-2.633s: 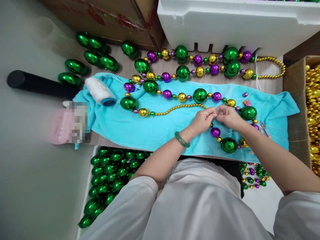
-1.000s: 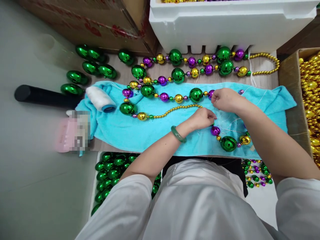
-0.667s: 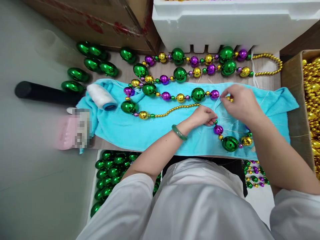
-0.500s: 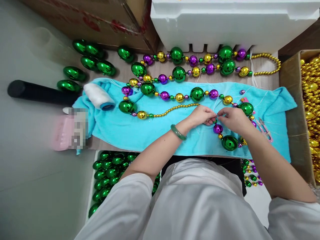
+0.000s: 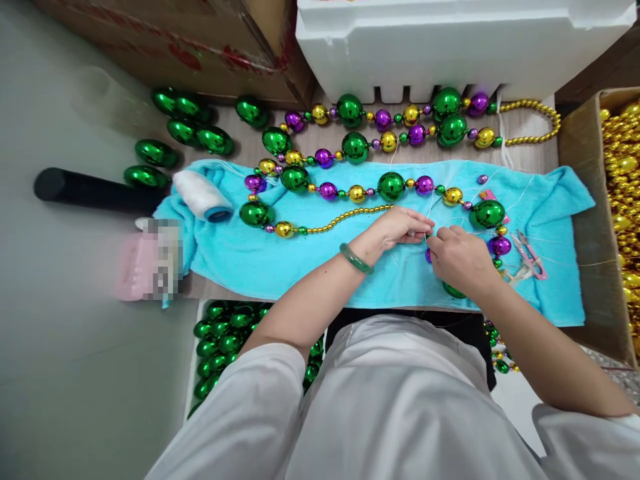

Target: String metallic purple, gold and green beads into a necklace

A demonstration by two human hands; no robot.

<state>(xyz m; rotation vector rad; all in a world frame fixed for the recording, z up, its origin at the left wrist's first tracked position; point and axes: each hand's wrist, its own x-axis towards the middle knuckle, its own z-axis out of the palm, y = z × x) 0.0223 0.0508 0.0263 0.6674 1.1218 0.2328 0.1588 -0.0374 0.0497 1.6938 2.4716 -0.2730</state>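
Observation:
My left hand [image 5: 403, 228], with a green bangle [image 5: 356, 259] on its wrist, lies over the blue towel [image 5: 320, 267], its fingers drawn together on a thin white thread [image 5: 427, 230]. Close beside it, my right hand [image 5: 457, 259] is closed, thumb and fingertips pinching the same thread. A bead necklace curves around both hands: large green beads [image 5: 391, 186], purple and gold ones, and a run of small gold beads [image 5: 345, 220] reaching under my left hand. My right hand partly covers a purple bead and a green bead [image 5: 454, 289].
Pink thread snips [image 5: 531, 256] lie right of my right hand. A white thread spool [image 5: 203, 195] stands at the towel's left. Another bead string [image 5: 355, 147] lies behind, before a white foam box [image 5: 465, 53]. Loose green beads [image 5: 215, 140] sit back left; a carton [image 5: 595, 267] of gold beads stands right.
My right hand has moved slightly left and down, now covering more of the beads beneath it. My left hand's fingers have straightened a little. The view has shifted slightly.

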